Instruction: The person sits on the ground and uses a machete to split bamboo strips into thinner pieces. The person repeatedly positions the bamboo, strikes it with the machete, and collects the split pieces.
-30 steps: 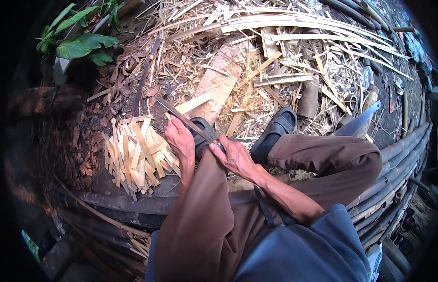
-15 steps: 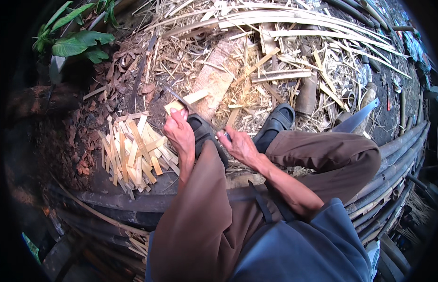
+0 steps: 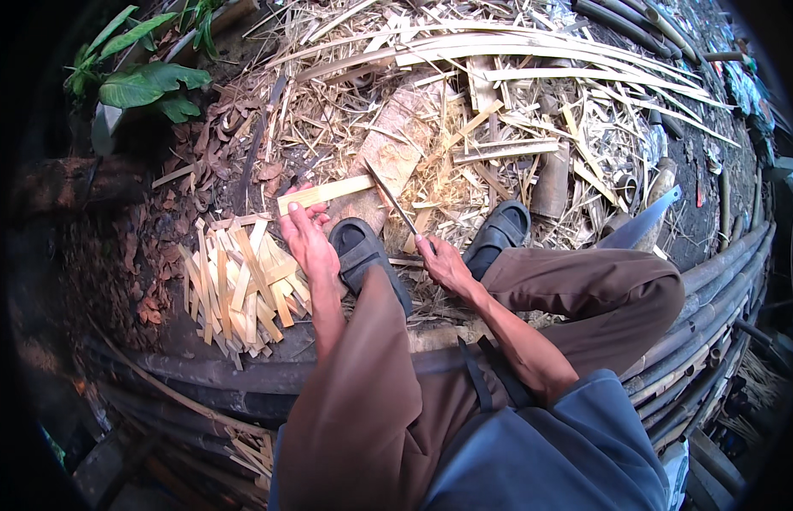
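Note:
My left hand (image 3: 310, 238) grips the near end of a flat, pale bamboo strip (image 3: 333, 191), thumb on top and fingers beneath. The strip points right, its far end above a worn wooden block (image 3: 395, 132). Closed round its handle, my right hand (image 3: 448, 266) holds a long, narrow knife (image 3: 390, 194). The blade slants up and left, crossing close by the strip's far end; I cannot tell if they touch. Left of my left hand lies a heap of short cut strips (image 3: 247, 285).
Long split bamboo lengths (image 3: 516, 49) stretch across the back over shavings. A saw (image 3: 642, 223) leans at the right beside a bamboo piece (image 3: 551, 180). My sandalled feet (image 3: 362, 255) flank the work area. Bamboo poles (image 3: 712, 298) edge the right side; a leafy plant (image 3: 149, 83) stands far left.
The knife blade has moved right, from across the strip near my left fingers to its far end. My left hand has shifted slightly left with the strip, which now lies more level.

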The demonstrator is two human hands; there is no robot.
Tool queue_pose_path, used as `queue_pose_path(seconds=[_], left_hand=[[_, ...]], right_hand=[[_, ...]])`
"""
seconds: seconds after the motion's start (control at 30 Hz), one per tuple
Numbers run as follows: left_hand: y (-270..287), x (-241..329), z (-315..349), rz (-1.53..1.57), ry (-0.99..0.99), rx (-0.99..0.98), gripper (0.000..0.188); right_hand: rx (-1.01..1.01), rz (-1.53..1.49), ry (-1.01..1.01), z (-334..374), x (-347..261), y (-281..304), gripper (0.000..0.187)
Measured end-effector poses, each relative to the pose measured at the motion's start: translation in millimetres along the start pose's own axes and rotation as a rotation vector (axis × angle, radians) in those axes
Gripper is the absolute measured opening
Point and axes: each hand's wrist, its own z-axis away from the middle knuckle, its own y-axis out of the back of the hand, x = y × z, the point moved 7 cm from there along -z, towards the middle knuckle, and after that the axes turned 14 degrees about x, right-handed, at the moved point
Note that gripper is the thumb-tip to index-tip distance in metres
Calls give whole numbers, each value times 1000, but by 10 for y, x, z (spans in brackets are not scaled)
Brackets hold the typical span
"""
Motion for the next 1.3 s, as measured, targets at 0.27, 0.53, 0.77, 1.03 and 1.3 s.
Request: queue_pose_path(seconds=[0.27,0.53,0.77,1.03,1.3], left_hand=[[234,-149,-150,-426,-112,-95,55],[1,-66,245,-393,51,-155,65],[-4,-110,311,-495,-37,-188,56],[118,-84,219,-395,25,-131,55],[-7,-107,84,-586,-206,-207,51]], right_hand=[[60,154,234,224,-327,137,51],[-2,213,204,229,-422,-36,48],[68,190,155,128,-104,-20,47],[67,249,194,151,96,-148,42],[92,162,251,250,-110,-198,42]])
